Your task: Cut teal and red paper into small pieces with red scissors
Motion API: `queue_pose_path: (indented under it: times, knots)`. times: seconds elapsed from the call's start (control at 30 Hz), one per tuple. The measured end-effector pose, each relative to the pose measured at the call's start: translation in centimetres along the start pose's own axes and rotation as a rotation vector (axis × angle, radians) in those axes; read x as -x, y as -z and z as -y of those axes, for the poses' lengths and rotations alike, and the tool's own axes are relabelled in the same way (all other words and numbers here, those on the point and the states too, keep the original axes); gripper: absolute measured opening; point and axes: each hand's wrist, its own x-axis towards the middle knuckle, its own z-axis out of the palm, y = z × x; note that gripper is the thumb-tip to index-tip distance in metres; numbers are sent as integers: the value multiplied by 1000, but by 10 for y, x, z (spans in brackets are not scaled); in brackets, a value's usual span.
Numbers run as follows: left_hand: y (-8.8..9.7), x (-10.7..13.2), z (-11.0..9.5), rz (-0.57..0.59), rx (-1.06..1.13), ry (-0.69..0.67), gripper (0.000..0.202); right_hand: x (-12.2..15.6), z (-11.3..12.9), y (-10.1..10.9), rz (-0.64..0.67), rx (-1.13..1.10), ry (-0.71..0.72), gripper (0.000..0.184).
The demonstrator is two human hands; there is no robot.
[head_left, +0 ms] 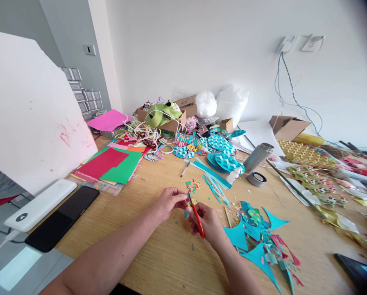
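Note:
Over the wooden table, my right hand (205,223) is closed around a pair of red-handled scissors (197,219), the blades pointing up and away from me. Close to the blades, my left hand (172,201) pinches thumb against fingers; what it holds is too small to make out. Just beyond both hands lies a cluster of small red, yellow and green paper cut-outs (192,186). Right of my right hand is a heap of blue paper offcuts (257,233) mixed with red and green scraps. Thin blue paper strips (212,188) lie farther back.
Coloured paper sheets (109,164) are stacked at left, near a black phone (62,219) and a white power bank (40,205). Behind stand blue wavy discs (223,163), a glue bottle (233,175), a metal flask (259,157) and filled cardboard boxes (174,123). Craft clutter covers the right side.

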Motion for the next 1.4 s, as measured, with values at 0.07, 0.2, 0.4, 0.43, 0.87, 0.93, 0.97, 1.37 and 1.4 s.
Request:
queue_pose_path:
  times: [0.07, 0.2, 0.4, 0.43, 0.87, 0.93, 0.97, 1.37, 1.4]
  knots:
    - [0, 0, 0, 0, -3, 0, 19, 0, -1, 0, 5, -3, -3, 40]
    - [1, 0, 0, 4, -11, -4, 18, 0, -4, 1, 16, -12, -6, 41]
    - [1, 0, 0, -11, -26, 1, 16, 0, -2, 1, 12, 1, -4, 42]
    - [2, 0, 0, -12, -27, 2, 16, 1, -1, 0, 11, 1, -6, 42]
    - [2, 0, -3, 17, -43, 33, 21, 1, 2, -1, 13, -1, -14, 42]
    - [2, 0, -2, 10, -40, 30, 21, 2, 2, -1, 9, 0, -14, 43]
    - [3, 0, -2, 9, -41, 29, 21, 2, 2, -1, 6, 2, -16, 43]
    - [2, 1, -6, 13, -27, 30, 18, 5, 7, -1, -3, 26, -24, 46]
    - [2, 1, -6, 10, -27, 31, 18, 5, 7, -1, -1, 22, -22, 45]
